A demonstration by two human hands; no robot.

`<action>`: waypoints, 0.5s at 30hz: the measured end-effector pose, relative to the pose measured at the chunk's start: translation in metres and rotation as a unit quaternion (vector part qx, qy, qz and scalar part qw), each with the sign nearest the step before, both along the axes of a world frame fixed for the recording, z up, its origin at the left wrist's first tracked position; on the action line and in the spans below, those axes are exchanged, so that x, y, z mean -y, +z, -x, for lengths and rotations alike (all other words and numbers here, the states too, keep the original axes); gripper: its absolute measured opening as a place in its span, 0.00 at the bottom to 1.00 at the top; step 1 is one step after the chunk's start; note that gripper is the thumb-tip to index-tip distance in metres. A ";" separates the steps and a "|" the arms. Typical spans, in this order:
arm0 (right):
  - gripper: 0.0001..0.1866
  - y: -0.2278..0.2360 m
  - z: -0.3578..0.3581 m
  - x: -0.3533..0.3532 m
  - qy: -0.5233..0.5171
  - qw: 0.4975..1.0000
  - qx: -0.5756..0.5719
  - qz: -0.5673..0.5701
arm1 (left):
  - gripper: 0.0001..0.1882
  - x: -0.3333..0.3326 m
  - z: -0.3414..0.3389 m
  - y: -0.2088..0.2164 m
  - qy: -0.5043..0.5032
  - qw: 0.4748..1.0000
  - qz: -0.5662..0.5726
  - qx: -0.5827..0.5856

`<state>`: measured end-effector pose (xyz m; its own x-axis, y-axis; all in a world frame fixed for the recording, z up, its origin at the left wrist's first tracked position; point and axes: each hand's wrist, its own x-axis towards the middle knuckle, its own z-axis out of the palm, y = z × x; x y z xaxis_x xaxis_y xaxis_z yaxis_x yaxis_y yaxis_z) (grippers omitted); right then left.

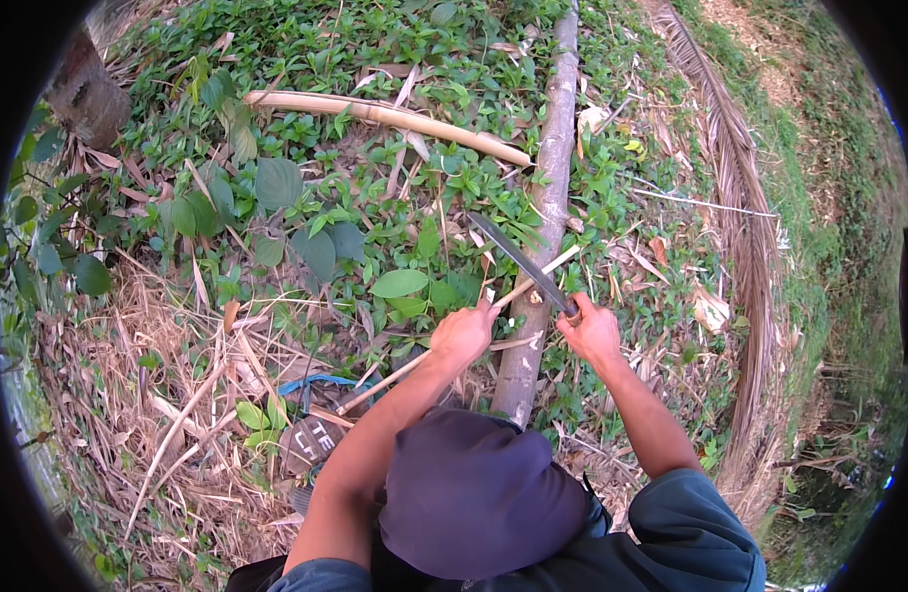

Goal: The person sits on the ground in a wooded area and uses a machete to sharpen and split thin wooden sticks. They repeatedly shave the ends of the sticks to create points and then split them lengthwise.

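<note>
The left hand [462, 333] is curled tightly around the middle of a long, thin, pale tan wooden or bamboo stick [562, 259], its fingertips mostly turned out of sight and that stretch of the stick hidden inside the grip. The stick slants from the dry litter at lower left, where its end shows beside the left forearm, up across a long, grey-brown, smooth-barked log [555, 148], with its pale far tip just past the log's right side. The right hand [593, 331] is closed around the dark handle of a long, dark grey metal knife [518, 257], covering much of that handle; the blade points up and left and crosses over the stick above the log, though whether the edge touches the stick cannot be told. A dark purple, rounded cloth cap [483, 498] fills the lower middle, blocking the view of the lap and whatever lies beneath it, including any further run of the log. Left of the left forearm, a bright blue strip [330, 378] is partly buried in brown litter, its shape hard to make out. Above, a pale yellow, curved bamboo length [390, 115] lies half among green leaves, its right end near the log.
</note>
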<state>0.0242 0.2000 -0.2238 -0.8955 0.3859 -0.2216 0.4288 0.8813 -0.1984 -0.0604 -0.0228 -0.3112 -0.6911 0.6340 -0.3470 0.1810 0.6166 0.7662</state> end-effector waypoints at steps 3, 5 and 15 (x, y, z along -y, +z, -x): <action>0.19 -0.005 0.001 -0.002 -0.004 1.000 -0.005 0.010 | 0.23 0.001 0.001 0.005 0.000 1.000 0.013 0.028; 0.19 -0.008 0.002 -0.006 -0.007 1.000 0.006 0.004 | 0.24 0.002 0.000 0.004 0.007 0.999 0.010 0.035; 0.19 -0.008 0.002 -0.008 0.071 0.994 -0.006 -0.077 | 0.25 0.002 0.004 0.010 0.011 0.997 -0.026 0.067</action>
